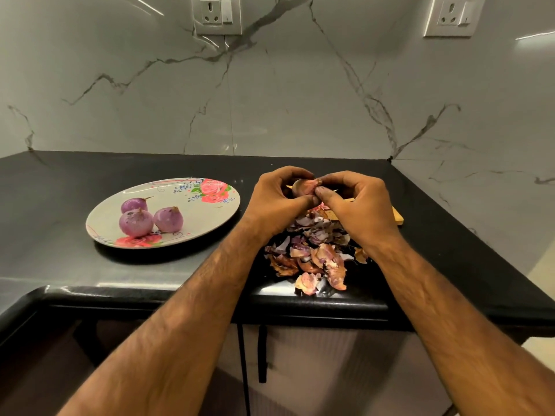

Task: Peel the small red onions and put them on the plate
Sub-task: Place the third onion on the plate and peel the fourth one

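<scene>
No lettering, label, brand or number is legible anywhere in the scene. The plate (195,217), far left on the desk (60,190), carries only a printed rose pattern.

Glossy black stone countertop (120,265), polished veined marble wall (300,100), papery dry onion skins (315,256).

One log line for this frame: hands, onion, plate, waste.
left hand: holds onion | right hand: pinches its skin at the tip | plate: three peeled onions | peels: piled on counter
</scene>
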